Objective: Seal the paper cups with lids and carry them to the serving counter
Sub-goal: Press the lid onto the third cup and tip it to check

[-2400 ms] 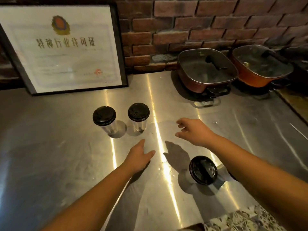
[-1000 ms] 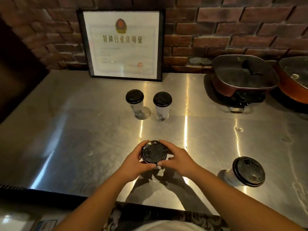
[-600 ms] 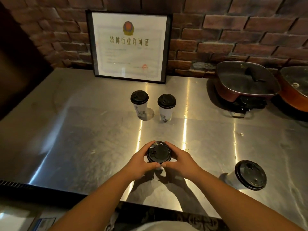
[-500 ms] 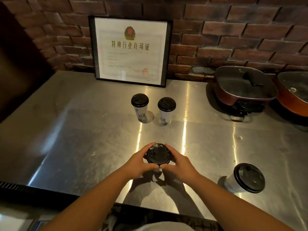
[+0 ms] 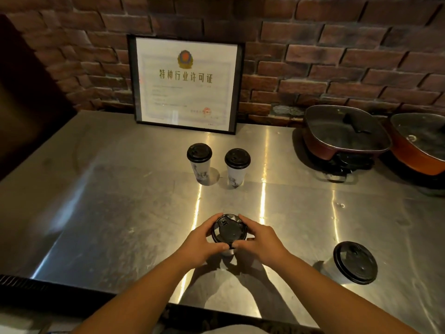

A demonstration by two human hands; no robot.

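Note:
A paper cup with a black lid (image 5: pixel 228 232) stands on the steel counter (image 5: pixel 120 213) near its front edge. My left hand (image 5: pixel 202 242) wraps the lid's left rim and my right hand (image 5: pixel 261 241) wraps its right rim, thumbs meeting at the front. Most of the cup's body is hidden under my hands. Two white cups with black lids stand upright side by side further back, the left one (image 5: pixel 199 162) and the right one (image 5: pixel 237 166). Another lidded cup (image 5: pixel 354 262) stands at the right front.
A framed certificate (image 5: pixel 185 84) leans on the brick wall behind the cups. Two covered electric pans, a dark red one (image 5: pixel 344 133) and an orange one (image 5: pixel 419 145), sit at the back right. The counter's front edge runs just below my forearms.
Since 2.4 s ago both hands have closed around a lidded cup at the front of the counter. Over the last second they stay on its lid; the view has shifted slightly.

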